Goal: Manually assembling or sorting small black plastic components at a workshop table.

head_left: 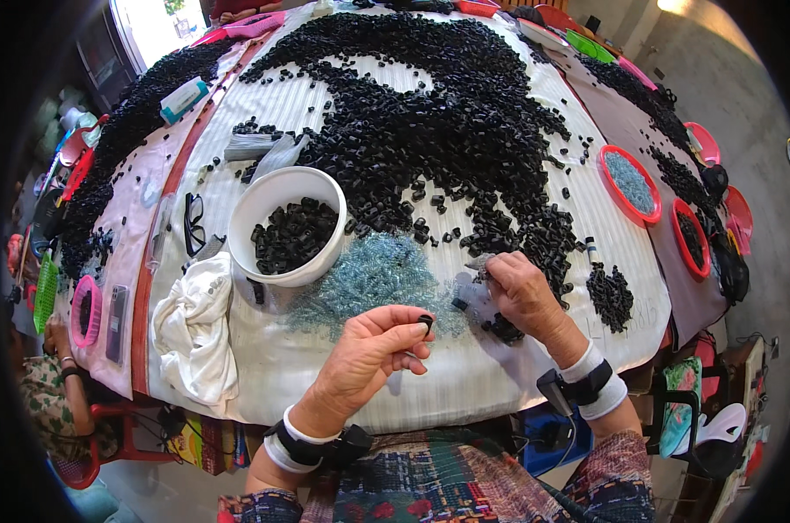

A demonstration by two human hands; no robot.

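Observation:
My left hand (373, 353) pinches a small black plastic piece (426, 321) between thumb and forefinger, just in front of a heap of small clear bluish pieces (373, 279). To its right, my right hand (525, 292) is closed, with something greyish at its fingertips that I cannot make out. Below that hand sits a small cluster of black pieces (503, 329). Left of the bluish heap stands a white bucket (332, 253), partly filled with black pieces. A large pile of similar black pieces (421, 131) spreads over the cloth-covered table (325, 405) beyond my hands.
A crumpled white cloth (194, 336) and black-framed glasses (194, 225) lie left of the bucket. On the right are a red basin (606, 187) of bluish pieces and a small black heap (610, 298). Another person's hand (57, 336) shows at far left, near a phone (117, 322).

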